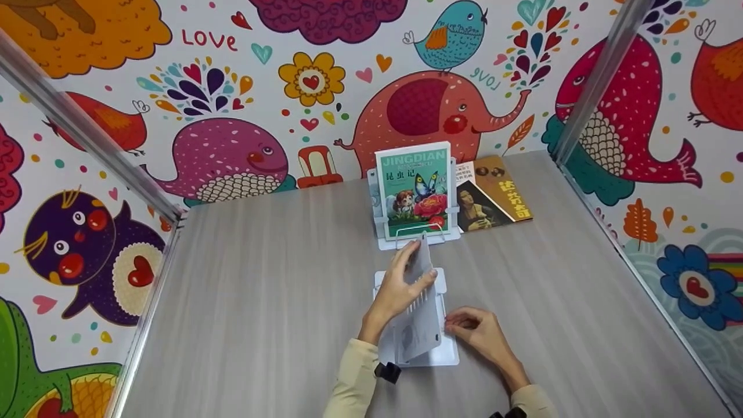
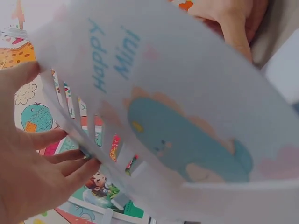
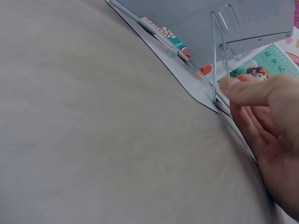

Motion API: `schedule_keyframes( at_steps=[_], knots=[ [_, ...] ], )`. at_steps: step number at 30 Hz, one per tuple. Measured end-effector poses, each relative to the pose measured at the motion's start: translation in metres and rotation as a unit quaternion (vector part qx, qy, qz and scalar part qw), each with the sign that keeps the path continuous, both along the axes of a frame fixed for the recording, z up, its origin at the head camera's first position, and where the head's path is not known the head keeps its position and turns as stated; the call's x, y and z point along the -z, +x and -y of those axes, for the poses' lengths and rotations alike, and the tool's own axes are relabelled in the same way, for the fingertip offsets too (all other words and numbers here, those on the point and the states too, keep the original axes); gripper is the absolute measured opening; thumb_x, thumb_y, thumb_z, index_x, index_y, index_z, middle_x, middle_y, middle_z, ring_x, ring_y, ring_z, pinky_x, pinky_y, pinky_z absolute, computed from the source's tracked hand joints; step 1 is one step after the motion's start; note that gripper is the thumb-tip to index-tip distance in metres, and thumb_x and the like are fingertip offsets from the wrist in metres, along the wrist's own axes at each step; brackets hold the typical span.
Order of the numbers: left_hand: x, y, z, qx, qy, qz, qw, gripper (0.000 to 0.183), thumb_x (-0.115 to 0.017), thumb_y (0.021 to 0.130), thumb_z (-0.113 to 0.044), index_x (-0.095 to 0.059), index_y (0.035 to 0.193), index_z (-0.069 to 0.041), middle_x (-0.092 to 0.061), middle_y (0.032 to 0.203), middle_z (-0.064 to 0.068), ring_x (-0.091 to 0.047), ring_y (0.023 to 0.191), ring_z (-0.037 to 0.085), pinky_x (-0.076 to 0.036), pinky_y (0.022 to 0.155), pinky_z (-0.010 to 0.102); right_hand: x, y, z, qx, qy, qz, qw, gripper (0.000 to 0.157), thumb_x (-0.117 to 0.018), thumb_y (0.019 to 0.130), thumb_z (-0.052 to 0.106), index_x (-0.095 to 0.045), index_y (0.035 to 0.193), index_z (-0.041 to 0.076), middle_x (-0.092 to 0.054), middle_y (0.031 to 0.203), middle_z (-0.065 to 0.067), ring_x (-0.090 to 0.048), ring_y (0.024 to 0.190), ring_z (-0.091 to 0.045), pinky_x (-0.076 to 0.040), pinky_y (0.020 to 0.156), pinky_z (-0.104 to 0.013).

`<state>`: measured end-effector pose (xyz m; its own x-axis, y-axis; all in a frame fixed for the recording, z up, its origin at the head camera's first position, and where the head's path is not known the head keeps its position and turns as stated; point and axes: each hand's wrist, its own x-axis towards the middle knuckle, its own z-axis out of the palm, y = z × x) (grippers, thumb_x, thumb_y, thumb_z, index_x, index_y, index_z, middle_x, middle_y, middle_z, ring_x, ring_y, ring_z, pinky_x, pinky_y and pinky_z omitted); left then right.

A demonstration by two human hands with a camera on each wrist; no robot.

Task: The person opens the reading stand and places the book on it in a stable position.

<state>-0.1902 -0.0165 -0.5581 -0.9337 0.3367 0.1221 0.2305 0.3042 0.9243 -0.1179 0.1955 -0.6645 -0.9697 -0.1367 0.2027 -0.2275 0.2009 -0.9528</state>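
Observation:
A white book stand stands partly unfolded on the table, its slotted back panel (image 1: 422,331) raised on edge above the flat base (image 1: 447,353). My left hand (image 1: 396,291) holds this panel near its upper end, thumb on one side and fingers on the other. The left wrist view shows "Happy Mini" and a blue cartoon dinosaur (image 2: 187,140) printed on it. Beside the base's right edge, my right hand (image 1: 479,332) pinches the stand's wire support (image 3: 214,60) between thumb and forefinger. Its other fingers curl below, partly hidden.
Behind, a second white stand (image 1: 384,242) holds up a green children's book (image 1: 413,186). A brown book (image 1: 504,174) and one with a portrait cover (image 1: 479,212) lie to its right. Cartoon-printed walls (image 1: 325,128) enclose the grey table (image 1: 261,290).

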Motion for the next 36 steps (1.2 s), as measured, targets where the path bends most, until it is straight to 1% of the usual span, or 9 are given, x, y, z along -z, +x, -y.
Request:
schedule_keyframes(
  at_steps=[3,7,10,14,18,20,25,29,36],
  knots=[
    [0.005,-0.006,0.004,-0.013,-0.009,0.002,0.9999,0.064,-0.057,0.103,-0.04,-0.036,0.156,-0.012,-0.035,0.162,0.013,-0.034,0.151,0.032,-0.031,0.122,0.051,0.001,0.0,-0.004,-0.026,-0.038,0.032,0.998,0.016,-0.077,0.082,-0.008,-0.071,0.097,-0.006,-0.073,0.086,-0.017,-0.07,0.077,-0.008,-0.058,0.069,-0.019],
    [0.015,-0.016,0.008,-0.036,-0.04,0.021,0.9983,0.055,-0.044,0.108,-0.035,-0.036,0.156,-0.008,-0.039,0.16,0.017,-0.037,0.148,0.037,-0.03,0.121,0.056,-0.015,0.006,0.002,-0.095,-0.071,0.067,0.991,0.016,-0.076,0.085,-0.004,-0.068,0.099,-0.006,-0.071,0.089,-0.008,-0.068,0.08,-0.007,-0.058,0.072,-0.021],
    [0.021,-0.022,0.009,-0.039,-0.062,0.031,0.9968,0.05,-0.041,0.108,-0.026,-0.039,0.154,-0.007,-0.041,0.159,0.019,-0.038,0.148,0.038,-0.031,0.121,0.055,-0.029,0.012,0.015,-0.145,-0.061,0.061,0.986,0.024,-0.078,0.084,0.0,-0.069,0.107,-0.003,-0.072,0.096,-0.005,-0.067,0.084,-0.007,-0.056,0.077,-0.022],
    [0.027,-0.028,0.007,-0.045,-0.069,0.024,0.9963,0.047,-0.041,0.106,-0.017,-0.045,0.151,-0.003,-0.04,0.159,0.019,-0.033,0.15,0.038,-0.026,0.124,0.054,-0.039,0.02,0.037,-0.172,-0.029,0.036,0.984,0.039,-0.084,0.082,0.009,-0.07,0.118,0.001,-0.076,0.108,-0.009,-0.068,0.094,-0.005,-0.055,0.085,-0.022],
    [0.031,-0.031,0.005,-0.045,-0.076,0.02,0.9959,0.045,-0.04,0.106,-0.017,-0.049,0.148,-0.002,-0.039,0.159,0.021,-0.028,0.152,0.041,-0.023,0.124,0.057,-0.037,0.026,0.051,-0.166,-0.025,0.022,0.986,0.04,-0.085,0.082,0.01,-0.069,0.117,-0.002,-0.075,0.108,-0.017,-0.068,0.094,-0.003,-0.056,0.082,-0.022],
    [0.031,-0.031,0.006,-0.041,-0.074,0.019,0.9962,0.044,-0.039,0.106,-0.017,-0.049,0.146,-0.003,-0.04,0.158,0.023,-0.03,0.15,0.042,-0.025,0.123,0.057,-0.034,0.028,0.053,-0.157,-0.031,0.022,0.987,0.04,-0.084,0.082,0.009,-0.069,0.117,-0.002,-0.075,0.108,-0.018,-0.067,0.093,-0.003,-0.057,0.079,-0.022],
    [0.033,-0.031,0.011,-0.037,-0.056,0.005,0.9977,0.042,-0.039,0.106,-0.013,-0.05,0.145,-0.001,-0.049,0.151,0.021,-0.044,0.143,0.037,-0.035,0.119,0.053,-0.037,0.031,0.054,-0.116,-0.014,0.001,0.993,0.034,-0.086,0.079,0.012,-0.074,0.11,0.005,-0.078,0.098,-0.01,-0.066,0.083,-0.001,-0.059,0.068,-0.027],
    [0.037,-0.031,0.014,-0.039,-0.044,0.001,0.9983,0.043,-0.039,0.106,-0.012,-0.05,0.146,-0.001,-0.052,0.15,0.017,-0.046,0.142,0.035,-0.037,0.118,0.052,-0.044,0.033,0.056,-0.093,0.002,-0.02,0.995,0.03,-0.087,0.076,0.006,-0.075,0.103,0.003,-0.078,0.089,-0.008,-0.063,0.076,0.002,-0.059,0.061,-0.033],
    [0.038,-0.027,0.021,-0.048,-0.028,0.0,0.9984,0.042,-0.04,0.105,-0.009,-0.051,0.146,-0.001,-0.051,0.151,0.019,-0.047,0.142,0.036,-0.037,0.118,0.053,-0.039,0.032,0.046,-0.127,-0.019,0.003,0.992,0.029,-0.085,0.08,0.01,-0.074,0.106,0.005,-0.078,0.096,-0.012,-0.067,0.084,-0.002,-0.061,0.069,-0.029]
  ],
)
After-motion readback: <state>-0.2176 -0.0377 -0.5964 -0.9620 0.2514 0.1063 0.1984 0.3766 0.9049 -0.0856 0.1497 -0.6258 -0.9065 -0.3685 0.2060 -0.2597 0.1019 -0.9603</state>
